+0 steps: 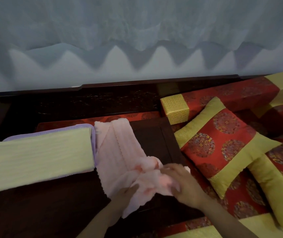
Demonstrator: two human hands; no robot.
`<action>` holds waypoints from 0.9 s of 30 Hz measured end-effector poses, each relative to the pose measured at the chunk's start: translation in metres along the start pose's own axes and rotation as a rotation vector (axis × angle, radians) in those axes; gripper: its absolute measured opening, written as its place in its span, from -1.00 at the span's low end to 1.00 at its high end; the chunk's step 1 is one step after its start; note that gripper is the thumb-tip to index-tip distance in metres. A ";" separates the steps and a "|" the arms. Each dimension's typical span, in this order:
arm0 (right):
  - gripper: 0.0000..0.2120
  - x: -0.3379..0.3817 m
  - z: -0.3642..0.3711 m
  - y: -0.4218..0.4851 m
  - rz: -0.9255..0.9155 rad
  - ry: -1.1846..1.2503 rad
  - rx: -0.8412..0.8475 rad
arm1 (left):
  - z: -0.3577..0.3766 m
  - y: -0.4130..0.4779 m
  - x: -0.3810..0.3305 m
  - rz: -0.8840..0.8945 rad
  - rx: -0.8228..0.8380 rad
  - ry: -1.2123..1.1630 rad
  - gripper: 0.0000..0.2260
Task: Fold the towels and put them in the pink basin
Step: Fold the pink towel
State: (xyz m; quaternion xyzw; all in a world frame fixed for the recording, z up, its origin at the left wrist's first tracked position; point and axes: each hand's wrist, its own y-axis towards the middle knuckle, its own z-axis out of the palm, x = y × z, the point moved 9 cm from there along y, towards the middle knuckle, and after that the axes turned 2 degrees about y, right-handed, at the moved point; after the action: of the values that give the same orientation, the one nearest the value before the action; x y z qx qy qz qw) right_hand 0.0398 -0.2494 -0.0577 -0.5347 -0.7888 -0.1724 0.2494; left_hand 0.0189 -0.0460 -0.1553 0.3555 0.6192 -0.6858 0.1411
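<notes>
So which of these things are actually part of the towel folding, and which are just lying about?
Part of the job:
pink towel, with the left hand and right hand on it
folded yellow towel
(the pink basin is not in view)

Just lying about:
red and gold cushion
long bolster
pale curtain
</notes>
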 end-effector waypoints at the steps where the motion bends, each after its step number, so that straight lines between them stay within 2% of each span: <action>1: -0.41 0.004 0.013 -0.001 -0.052 -0.052 0.049 | 0.000 -0.002 0.004 -0.030 0.020 0.009 -0.49; 2: -0.44 0.003 0.024 -0.002 -0.079 -0.068 0.060 | 0.002 -0.002 0.004 -0.045 0.044 0.036 -0.50; 4: -0.51 0.000 0.032 0.001 -0.023 0.045 0.013 | 0.010 -0.010 0.001 -0.064 0.133 0.176 -0.71; 6: -0.57 -0.005 0.030 0.008 0.106 0.193 -0.044 | 0.007 -0.008 -0.015 0.064 0.117 0.318 -0.71; 8: -0.55 -0.004 0.029 0.016 0.200 0.278 -0.054 | -0.013 -0.006 -0.045 0.325 -0.084 0.411 -0.72; 10: -0.52 -0.002 0.029 0.021 0.224 0.250 -0.042 | -0.046 -0.010 -0.066 0.517 -0.468 0.593 -0.79; 11: -0.46 -0.004 0.027 0.023 0.230 0.232 -0.046 | -0.054 -0.014 -0.072 0.567 -0.625 0.750 -0.72; 12: -0.39 -0.008 0.024 0.024 0.247 0.232 -0.052 | -0.053 -0.012 -0.071 0.537 -0.668 0.913 -0.63; 13: -0.42 -0.010 0.020 0.025 0.258 0.256 -0.057 | -0.048 -0.007 -0.067 0.488 -0.641 1.063 -0.55; 15: -0.69 -0.010 0.010 0.026 0.245 0.318 -0.039 | -0.034 0.001 -0.049 0.468 -0.598 1.297 -0.52; 17: -0.78 -0.005 0.000 0.023 0.206 0.380 -0.018 | -0.012 -0.004 -0.033 0.519 -0.547 1.315 -0.55; 19: -0.73 -0.003 -0.008 0.018 0.183 0.476 0.021 | 0.018 -0.019 -0.026 0.619 -0.493 1.282 -0.62; 21: -0.87 -0.007 -0.007 0.011 0.243 0.609 0.092 | 0.044 -0.035 -0.021 0.684 -0.438 1.266 -0.71; 22: -0.81 -0.006 -0.006 0.009 0.269 0.670 0.105 | 0.047 -0.039 -0.020 0.674 -0.423 1.265 -0.74; 24: -0.59 -0.006 -0.005 0.006 0.326 0.764 0.070 | 0.037 -0.042 -0.032 0.703 -0.466 1.237 -0.77; 27: -0.61 -0.005 -0.004 0.003 0.354 0.821 0.040 | -0.015 -0.029 -0.072 0.665 -0.666 1.112 -0.76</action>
State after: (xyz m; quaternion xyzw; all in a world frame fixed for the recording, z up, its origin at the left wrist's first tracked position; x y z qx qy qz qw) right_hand 0.0448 -0.2541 -0.0571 -0.5438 -0.5238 -0.3100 0.5778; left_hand 0.0561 -0.0444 -0.0854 0.7590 0.6344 -0.0997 0.1073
